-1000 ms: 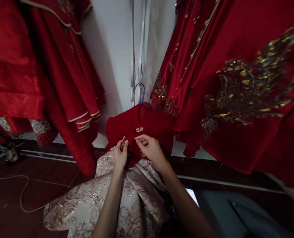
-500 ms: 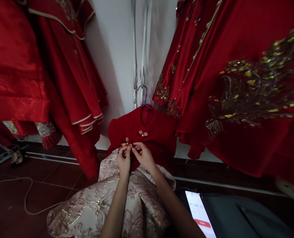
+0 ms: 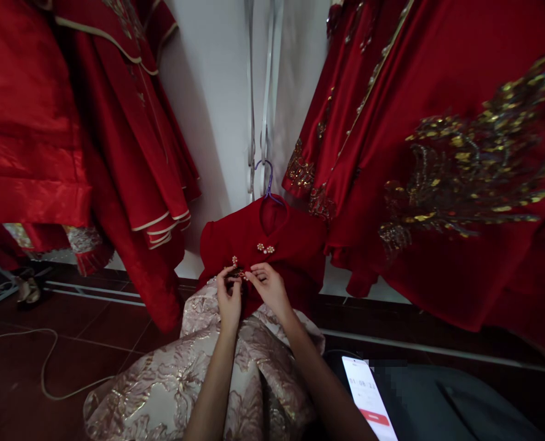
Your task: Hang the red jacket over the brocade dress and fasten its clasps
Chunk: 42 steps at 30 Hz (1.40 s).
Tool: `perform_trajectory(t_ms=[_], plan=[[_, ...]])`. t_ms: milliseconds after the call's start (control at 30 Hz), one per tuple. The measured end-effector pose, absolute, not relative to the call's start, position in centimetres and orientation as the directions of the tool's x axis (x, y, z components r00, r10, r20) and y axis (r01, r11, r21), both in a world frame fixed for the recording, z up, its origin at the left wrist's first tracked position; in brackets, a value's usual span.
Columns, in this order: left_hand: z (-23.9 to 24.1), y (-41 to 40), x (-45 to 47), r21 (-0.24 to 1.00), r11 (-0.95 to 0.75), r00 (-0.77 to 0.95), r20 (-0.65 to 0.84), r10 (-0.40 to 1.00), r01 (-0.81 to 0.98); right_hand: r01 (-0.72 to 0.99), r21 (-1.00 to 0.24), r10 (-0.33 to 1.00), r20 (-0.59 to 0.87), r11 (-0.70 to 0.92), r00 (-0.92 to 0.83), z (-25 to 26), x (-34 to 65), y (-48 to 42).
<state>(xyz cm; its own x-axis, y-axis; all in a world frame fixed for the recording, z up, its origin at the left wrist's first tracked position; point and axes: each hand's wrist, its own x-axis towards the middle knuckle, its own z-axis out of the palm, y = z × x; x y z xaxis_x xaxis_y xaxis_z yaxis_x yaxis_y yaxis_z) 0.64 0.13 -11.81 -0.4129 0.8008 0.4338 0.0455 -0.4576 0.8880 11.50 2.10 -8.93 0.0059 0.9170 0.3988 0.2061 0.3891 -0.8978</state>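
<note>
Waist-high before me, a red dress top [image 3: 306,236] hangs from a purple hanger [image 3: 269,177]. A pale pink and gold brocade cloth [image 3: 162,373] lies across my lap. My left hand [image 3: 228,300] and my right hand [image 3: 270,291] meet at the front of the top, on a small beaded flower ornament [image 3: 242,275]. The right thumb and index finger pinch its right end; the left fingers curl about its left side and partly hide it. Just above are a loose-looking flower end [image 3: 234,261] and a fixed pair of pearl flowers [image 3: 265,248].
Red garments hang close on the left [image 3: 129,141] and on the right [image 3: 456,269], the latter with gold sequins. A lit phone [image 3: 368,392] lies at lower right on a dark surface. A pale cable [image 3: 51,349] runs over the tiled floor.
The left fingers have parted from a tight pinch into a wider curl about the ornament. The gold part seen above them before is now mostly hidden. The right hand has shifted slightly.
</note>
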Motion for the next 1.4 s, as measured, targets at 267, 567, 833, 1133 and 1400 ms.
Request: perform_trajectory(t_ms=[267, 567, 833, 1133, 1400], plan=[[-12.3, 0.9, 0.5, 0.891, -0.453, -0.378, 0.410, 0.830, -0.029, 0.155, -0.914, 0.924, 0.382, 0.375, 0.016, -9.1, 10.7, 2.1], [-12.0, 1.4, 0.3, 0.924, -0.359, -0.381, 0.287, 0.879, -0.131, 0.262, -0.831, 0.862, 0.507, 0.491, -0.008, -8.3, 10.6, 3.0], [-10.6, 0.8, 0.3, 0.899, -0.427, -0.471, 0.420, 0.776, 0.099, 0.339, -0.784, 0.840, 0.542, 0.519, -0.031, -7.8, 10.5, 2.6], [-10.2, 0.7, 0.1, 0.891, -0.430, -0.455, 0.446, 0.770, 0.145, 0.362, -0.764, 0.826, 0.562, 0.534, -0.033, -7.8, 10.4, 2.7], [-10.6, 0.9, 0.1, 0.860, -0.493, -0.460, 0.493, 0.739, 0.130, 0.282, -0.815, 0.862, 0.477, 0.506, -0.170, -6.3, 12.4, 2.4]])
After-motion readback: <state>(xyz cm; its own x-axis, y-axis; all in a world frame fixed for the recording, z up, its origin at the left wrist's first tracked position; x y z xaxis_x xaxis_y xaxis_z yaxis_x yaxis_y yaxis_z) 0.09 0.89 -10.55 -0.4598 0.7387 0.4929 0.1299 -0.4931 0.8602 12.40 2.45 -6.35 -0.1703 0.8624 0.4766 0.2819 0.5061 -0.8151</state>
